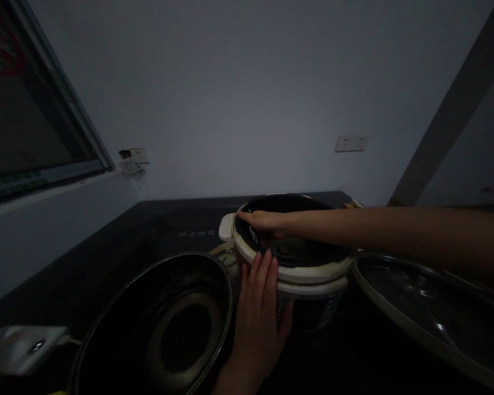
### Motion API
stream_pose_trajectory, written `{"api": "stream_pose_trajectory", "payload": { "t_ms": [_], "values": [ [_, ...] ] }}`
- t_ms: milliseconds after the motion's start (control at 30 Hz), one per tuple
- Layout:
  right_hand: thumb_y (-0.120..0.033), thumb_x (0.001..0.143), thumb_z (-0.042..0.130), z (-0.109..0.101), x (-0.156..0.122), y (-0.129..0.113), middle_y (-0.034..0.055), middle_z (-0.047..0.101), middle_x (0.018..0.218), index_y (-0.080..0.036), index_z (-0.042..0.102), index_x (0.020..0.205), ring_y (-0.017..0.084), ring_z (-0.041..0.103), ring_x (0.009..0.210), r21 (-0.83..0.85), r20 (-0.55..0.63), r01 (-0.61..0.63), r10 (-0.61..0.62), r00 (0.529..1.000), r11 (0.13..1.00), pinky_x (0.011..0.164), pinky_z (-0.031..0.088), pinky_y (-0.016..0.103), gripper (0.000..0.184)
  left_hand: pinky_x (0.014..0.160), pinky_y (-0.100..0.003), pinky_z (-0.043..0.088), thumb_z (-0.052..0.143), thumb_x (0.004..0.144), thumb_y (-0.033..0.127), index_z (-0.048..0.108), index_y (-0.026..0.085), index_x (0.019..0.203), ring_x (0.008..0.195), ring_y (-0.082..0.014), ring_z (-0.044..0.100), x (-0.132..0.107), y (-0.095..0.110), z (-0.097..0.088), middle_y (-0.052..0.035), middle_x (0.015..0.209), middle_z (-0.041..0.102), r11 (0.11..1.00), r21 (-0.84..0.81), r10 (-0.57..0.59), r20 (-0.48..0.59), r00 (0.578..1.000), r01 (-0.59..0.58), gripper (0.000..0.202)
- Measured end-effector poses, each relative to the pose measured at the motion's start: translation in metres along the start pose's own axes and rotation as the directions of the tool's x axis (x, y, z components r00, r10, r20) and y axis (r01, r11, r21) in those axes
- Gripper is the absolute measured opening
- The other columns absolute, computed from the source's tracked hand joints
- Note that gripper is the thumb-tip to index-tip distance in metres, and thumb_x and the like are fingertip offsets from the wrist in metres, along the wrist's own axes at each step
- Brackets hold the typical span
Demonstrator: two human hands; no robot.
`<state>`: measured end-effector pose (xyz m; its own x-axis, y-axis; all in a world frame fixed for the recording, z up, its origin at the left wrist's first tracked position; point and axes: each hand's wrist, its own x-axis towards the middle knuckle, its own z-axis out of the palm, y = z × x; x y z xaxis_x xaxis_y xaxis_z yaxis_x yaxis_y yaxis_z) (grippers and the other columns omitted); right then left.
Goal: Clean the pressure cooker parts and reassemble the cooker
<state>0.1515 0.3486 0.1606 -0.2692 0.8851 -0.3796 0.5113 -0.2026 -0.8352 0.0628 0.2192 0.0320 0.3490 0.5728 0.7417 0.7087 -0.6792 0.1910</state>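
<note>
Had the cooker point(313, 272) upright and uncovered between both hands, near the middle of the dark tabletop point(168, 219). Held the left hand point(257, 307) flat along the outside of its near wall, toward the left, with four fingers side by side pointing up, fingertips on the pale rim, and the thumb spread apart to the right, at the front. Supported that near side with an unfolded hand.

Had the right arm stretched across the cooker's mouth from the right, with the right hand point(267, 222) at the left part of the opening. Rested its thumb at the left rim, just beside the white side handle point(226, 226), with the other fingers down inside, mostly out of sight. Could not tell whether clamped on the wall, closed on something within, or apart.

Saw a small whitish strip point(253, 235) inside, next to the right hand, too dim to identify, and a brownish round spot point(284, 250) on the dark interior.

Found a dark pan point(181, 329) just left of the left hand, with a pale ring on its floor. Noted a glass lid point(428, 307) at the cooker's right, below the right forearm; could not tell touching from near.
</note>
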Motion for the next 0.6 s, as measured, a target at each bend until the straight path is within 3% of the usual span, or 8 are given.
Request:
{"api": "stream_pose_trajectory", "payload": {
  "t_ms": [167, 300, 433, 533, 600],
  "values": [
    [-0.045, 0.103, 0.028, 0.006, 0.003, -0.003, 0.0067, 0.065, 0.081, -0.01, 0.062, 0.104, 0.014, 0.057, 0.064, -0.083, 0.007, -0.016, 0.017, 1.0, 0.996, 0.066, 0.05, 0.031, 0.048, 0.118, -0.05, 0.025, 0.043, 0.095, 0.017, 0.011, 0.012, 0.153, 0.15, -0.0224, 0.009, -0.001, 0.0, 0.002, -0.019, 0.155, 0.031, 1.0, -0.001, 0.007, -0.009, 1.0, -0.007, 0.067],
    [-0.057, 0.098, 0.036, 0.009, -0.022, 0.007, 0.0157, 0.069, 0.099, -0.008, 0.066, 0.104, 0.019, 0.063, 0.077, -0.156, 0.035, -0.033, 0.039, 0.999, 0.987, 0.074, 0.05, 0.033, 0.059, 0.116, -0.046, 0.03, 0.043, 0.096, 0.022, 0.01, 0.013, 0.154, 0.149, -0.023, 0.015, -0.004, 0.003, 0.001, -0.02, 0.155, 0.024, 0.995, -0.08, -0.063, -0.087, 0.994, 0.056, 0.066],
    [-0.063, 0.096, 0.031, -0.012, -0.057, 0.02, 0.0147, 0.072, 0.1, -0.008, 0.069, 0.107, 0.02, 0.067, 0.084, -0.29, 0.213, 0.048, 0.016, 0.977, 0.956, 0.082, 0.05, 0.032, 0.068, 0.116, -0.04, 0.031, 0.041, 0.098, 0.027, 0.011, 0.012, 0.153, 0.147, -0.0209, 0.022, -0.004, 0.002, 0.0, -0.0196, 0.152, 0.027, 0.986, -0.161, -0.077, -0.162, 0.984, 0.05, 0.065],
    [-0.069, 0.094, 0.025, -0.038, -0.078, 0.023, 0.013, 0.073, 0.092, -0.008, 0.072, 0.103, 0.022, 0.068, 0.083, -0.538, 0.396, 0.165, 0.075, 0.915, 0.827, 0.084, 0.05, 0.035, 0.078, 0.118, -0.046, 0.025, 0.041, 0.098, 0.022, 0.016, 0.014, 0.152, 0.148, -0.023, 0.02, -0.002, 0.0, -0.001, -0.0183, 0.154, 0.028, 0.992, -0.126, -0.022, -0.113, 0.993, 0.007, 0.061],
    [-0.07, 0.093, 0.025, -0.054, -0.087, 0.022, 0.0107, 0.073, 0.088, -0.008, 0.073, 0.102, 0.022, 0.068, 0.085, -0.611, 0.479, 0.22, 0.134, 0.867, 0.76, 0.089, 0.049, 0.036, 0.079, 0.119, -0.048, 0.022, 0.041, 0.097, 0.018, 0.022, 0.015, 0.151, 0.149, -0.024, 0.016, 0.0, -0.001, -0.001, -0.0169, 0.154, 0.029, 0.996, -0.092, 0.012, -0.079, 0.997, -0.02, 0.057]
  ]
}}
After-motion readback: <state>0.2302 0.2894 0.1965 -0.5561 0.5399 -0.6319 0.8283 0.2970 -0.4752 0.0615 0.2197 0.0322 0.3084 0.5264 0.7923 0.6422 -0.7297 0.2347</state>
